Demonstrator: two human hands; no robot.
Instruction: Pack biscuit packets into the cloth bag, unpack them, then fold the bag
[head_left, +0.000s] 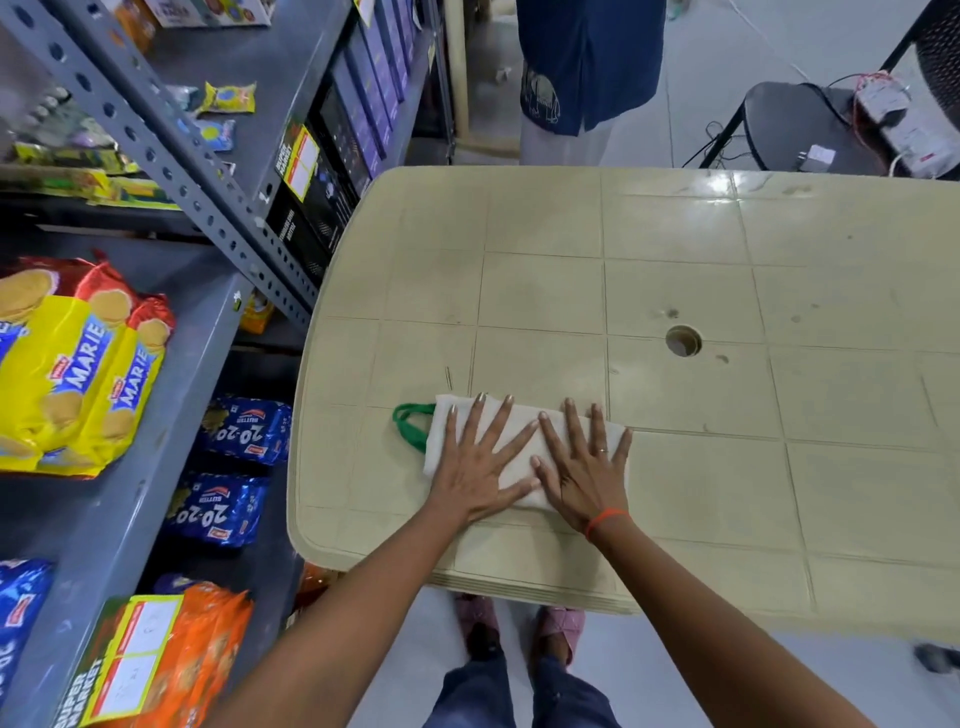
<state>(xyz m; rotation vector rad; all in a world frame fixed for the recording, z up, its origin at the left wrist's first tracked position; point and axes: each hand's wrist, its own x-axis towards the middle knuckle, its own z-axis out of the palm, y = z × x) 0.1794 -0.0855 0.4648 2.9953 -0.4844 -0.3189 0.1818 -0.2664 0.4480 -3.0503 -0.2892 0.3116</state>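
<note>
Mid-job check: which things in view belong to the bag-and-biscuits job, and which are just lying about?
Job:
- folded cloth bag, pressed flat by the left hand and right hand
- table under it
- Marie biscuit packets and 20-20 biscuit packets on the shelf rack

Lying about:
- black chair carrying a power strip
- dark boxes on the rack
- bystander behind the table

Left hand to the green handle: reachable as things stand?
Probably yes. The left hand lies flat on the folded cloth bag, and the green handle sticks out onto the table just beside it, with nothing between them.
</note>
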